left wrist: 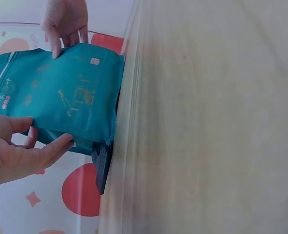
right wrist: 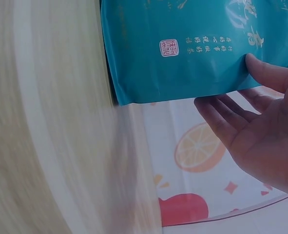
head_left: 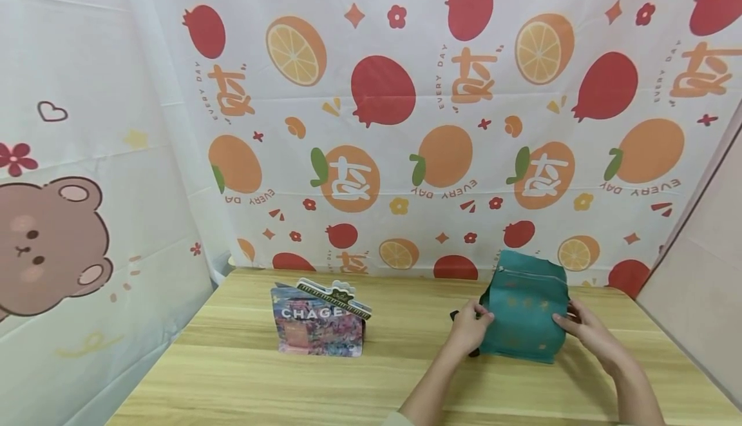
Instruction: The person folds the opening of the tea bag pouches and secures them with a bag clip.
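A teal zip-top pouch [head_left: 524,310] with gold lettering stands upright toward the right of the wooden table, its top leaning back. My left hand [head_left: 469,328] holds the pouch's left edge, thumb at the front and fingers along the side. On the opposite edge, my right hand [head_left: 585,332] grips it with the thumb pressed on the front face and the fingers behind. A black flat piece [left wrist: 102,168] sticks out from under the pouch's left side; the rest of it is hidden.
Left of centre stands a colourful CHAGEE bag [head_left: 319,326] with a long decorated clip [head_left: 335,297] slanting across its top. A fruit-print curtain [head_left: 382,155] hangs along the table's back edge. The wooden table [head_left: 348,390] extends in front of both bags.
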{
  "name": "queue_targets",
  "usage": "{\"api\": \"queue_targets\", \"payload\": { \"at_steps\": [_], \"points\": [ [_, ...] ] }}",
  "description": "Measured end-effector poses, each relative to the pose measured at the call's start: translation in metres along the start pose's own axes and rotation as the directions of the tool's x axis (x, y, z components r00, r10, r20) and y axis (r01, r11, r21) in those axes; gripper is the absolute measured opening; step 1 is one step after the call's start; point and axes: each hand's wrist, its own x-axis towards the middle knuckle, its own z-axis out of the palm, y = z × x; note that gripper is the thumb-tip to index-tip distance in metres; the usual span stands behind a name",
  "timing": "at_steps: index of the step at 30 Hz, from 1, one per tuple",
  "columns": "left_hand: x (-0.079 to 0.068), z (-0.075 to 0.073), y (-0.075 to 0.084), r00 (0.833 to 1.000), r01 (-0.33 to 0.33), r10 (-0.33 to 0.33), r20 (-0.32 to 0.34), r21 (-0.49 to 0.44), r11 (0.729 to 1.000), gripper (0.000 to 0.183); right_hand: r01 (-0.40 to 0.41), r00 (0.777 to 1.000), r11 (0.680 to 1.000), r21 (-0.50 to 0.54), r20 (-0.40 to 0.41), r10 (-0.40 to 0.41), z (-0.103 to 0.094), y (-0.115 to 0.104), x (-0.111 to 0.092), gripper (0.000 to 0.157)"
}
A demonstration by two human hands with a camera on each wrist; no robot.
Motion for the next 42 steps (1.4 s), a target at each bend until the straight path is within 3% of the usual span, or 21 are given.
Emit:
{"api": "queue_targets", "payload": {
  "at_steps": [8,16,23,26,27,42],
  "points": [
    [-0.002,-0.006,-0.004,1.0,0.011,-0.012,-0.016,-0.037,0.999,0.01,-0.008,1.0,1.0,0.029,0.02,0.007,0.004,-0.002,0.001,0.065],
    [-0.007,-0.015,-0.005,0.998,0.059,-0.062,-0.016,-0.132,0.989,0.01,0.002,1.0,0.999,0.034,0.018,-0.003,0.012,-0.004,0.004,0.063],
    [-0.009,-0.018,-0.009,1.0,0.0,-0.002,-0.014,-0.139,0.99,0.013,0.002,1.0,0.999,0.043,0.018,-0.002,0.014,-0.007,0.005,0.064],
    [-0.01,-0.019,-0.007,1.0,0.007,-0.01,-0.02,-0.147,0.989,0.011,0.002,1.0,0.999,0.047,0.018,-0.002,0.015,-0.008,0.005,0.064],
    [-0.009,-0.019,-0.006,0.999,0.036,-0.039,-0.019,-0.15,0.988,0.01,0.004,1.0,0.999,0.048,0.018,-0.005,0.015,-0.008,0.005,0.064],
    [-0.008,-0.026,-0.008,0.997,0.066,-0.069,-0.017,-0.143,0.988,0.009,0.036,0.999,0.999,0.016,0.004,-0.036,0.021,-0.01,0.008,0.062]
  ]
}}
